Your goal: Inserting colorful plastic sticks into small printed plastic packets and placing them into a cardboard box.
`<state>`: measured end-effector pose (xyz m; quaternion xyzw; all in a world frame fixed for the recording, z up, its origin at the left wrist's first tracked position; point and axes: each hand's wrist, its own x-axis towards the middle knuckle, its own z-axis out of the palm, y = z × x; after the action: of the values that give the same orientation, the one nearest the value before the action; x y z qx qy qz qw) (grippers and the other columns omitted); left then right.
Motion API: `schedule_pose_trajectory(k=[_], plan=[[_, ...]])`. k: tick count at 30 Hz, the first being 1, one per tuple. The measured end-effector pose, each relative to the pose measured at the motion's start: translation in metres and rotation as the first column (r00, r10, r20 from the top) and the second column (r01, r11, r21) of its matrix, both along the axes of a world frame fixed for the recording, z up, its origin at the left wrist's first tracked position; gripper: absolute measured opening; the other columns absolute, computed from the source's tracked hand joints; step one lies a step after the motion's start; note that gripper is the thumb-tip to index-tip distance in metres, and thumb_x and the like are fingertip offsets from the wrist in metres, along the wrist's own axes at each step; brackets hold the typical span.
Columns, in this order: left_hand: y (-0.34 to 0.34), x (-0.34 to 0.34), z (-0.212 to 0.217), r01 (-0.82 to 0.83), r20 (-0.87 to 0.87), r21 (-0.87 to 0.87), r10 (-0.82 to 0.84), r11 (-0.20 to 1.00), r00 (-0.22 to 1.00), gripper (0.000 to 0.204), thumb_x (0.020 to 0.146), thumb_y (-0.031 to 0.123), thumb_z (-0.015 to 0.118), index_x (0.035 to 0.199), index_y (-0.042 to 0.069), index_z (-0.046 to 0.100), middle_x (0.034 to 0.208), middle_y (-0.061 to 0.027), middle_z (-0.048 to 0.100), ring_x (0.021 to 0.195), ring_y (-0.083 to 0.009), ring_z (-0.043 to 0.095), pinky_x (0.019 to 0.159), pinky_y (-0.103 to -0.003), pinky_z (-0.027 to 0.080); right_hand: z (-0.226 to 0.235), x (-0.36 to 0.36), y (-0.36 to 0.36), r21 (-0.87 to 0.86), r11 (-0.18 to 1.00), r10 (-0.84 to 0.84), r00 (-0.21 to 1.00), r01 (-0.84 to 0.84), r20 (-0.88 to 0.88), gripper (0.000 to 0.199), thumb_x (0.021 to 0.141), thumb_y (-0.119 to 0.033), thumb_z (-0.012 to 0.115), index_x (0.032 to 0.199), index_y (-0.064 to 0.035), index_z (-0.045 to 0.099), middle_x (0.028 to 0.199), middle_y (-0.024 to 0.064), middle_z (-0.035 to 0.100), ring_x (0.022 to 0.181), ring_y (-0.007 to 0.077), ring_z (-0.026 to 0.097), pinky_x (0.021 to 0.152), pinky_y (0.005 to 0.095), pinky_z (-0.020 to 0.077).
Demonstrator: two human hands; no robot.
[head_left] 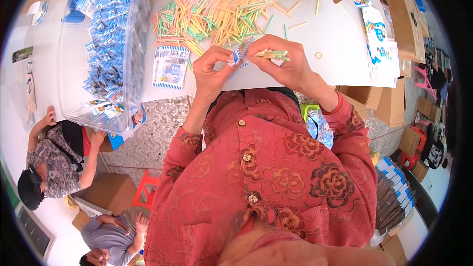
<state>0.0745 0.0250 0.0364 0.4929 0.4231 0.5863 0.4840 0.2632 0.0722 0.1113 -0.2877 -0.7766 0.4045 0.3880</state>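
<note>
My left hand [211, 71] pinches one side of a small blue-and-white striped packet [237, 56] just above the table's near edge. Against the packet's other side, my right hand [290, 66] is closed around a little bunch of short pastel sticks [272, 54], yellow and green. Whether the packet's mouth is open is hard to see. Beyond both hands spreads a big heap of pink, yellow and green sticks [212, 19]. A flat blue-and-white packet [170, 67] lies on the table beside my left hand.
At the left stands a clear plastic bin [132, 54] full of blue-and-white packets. Loose sticks and rubber bands [318, 55] dot the white table [340, 39]. Cardboard boxes [401, 19] line the right side. Two other people [59, 152] are at the lower left, near a red stool [145, 187].
</note>
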Motion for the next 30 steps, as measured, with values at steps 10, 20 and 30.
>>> schedule_pose_trajectory(k=[10, 20, 30], plan=[[0.000, -0.003, 0.006, 0.003, -0.162, 0.058, 0.007, 0.998, 0.987, 0.013, 0.073, -0.008, 0.071, 0.077, 0.000, 0.061, 0.084, -0.0076, 0.064, 0.075, -0.0120, 0.058, 0.067, -0.025, 0.045, 0.011, 0.006, -0.001, -0.038, 0.998, -0.045, 0.983, 0.053, 0.179, 0.019, 0.082, 0.001, 0.063, 0.101, -0.0012, 0.064, 0.090, 0.0099, 0.066, 0.075, 0.0176, 0.063, 0.066, 0.0289, 0.0502], [0.000, 0.008, 0.013, -0.105, -0.327, 0.205, 0.169, 0.973, 0.930, 0.013, 0.069, -0.006, 0.072, 0.077, 0.000, 0.064, 0.078, -0.0083, 0.065, 0.070, -0.0169, 0.062, 0.061, -0.027, 0.048, 0.014, 0.008, -0.004, 0.085, 0.993, 0.055, 0.950, -0.085, 0.307, 0.015, 0.078, 0.003, 0.062, 0.093, 0.0006, 0.062, 0.084, 0.0138, 0.063, 0.073, 0.0304, 0.061, 0.061, 0.0359, 0.0490], [-0.006, 0.016, 0.019, -0.139, -0.426, 0.210, 0.219, 0.968, 0.878, 0.015, 0.069, -0.006, 0.070, 0.082, -0.001, 0.066, 0.078, -0.0089, 0.066, 0.071, -0.0203, 0.063, 0.065, -0.030, 0.049, 0.017, 0.007, -0.005, 0.134, 0.991, -0.020, 0.967, -0.015, 0.255, 0.013, 0.079, 0.001, 0.062, 0.093, 0.0005, 0.062, 0.081, 0.0135, 0.062, 0.070, 0.0297, 0.060, 0.059, 0.0341, 0.0481]])
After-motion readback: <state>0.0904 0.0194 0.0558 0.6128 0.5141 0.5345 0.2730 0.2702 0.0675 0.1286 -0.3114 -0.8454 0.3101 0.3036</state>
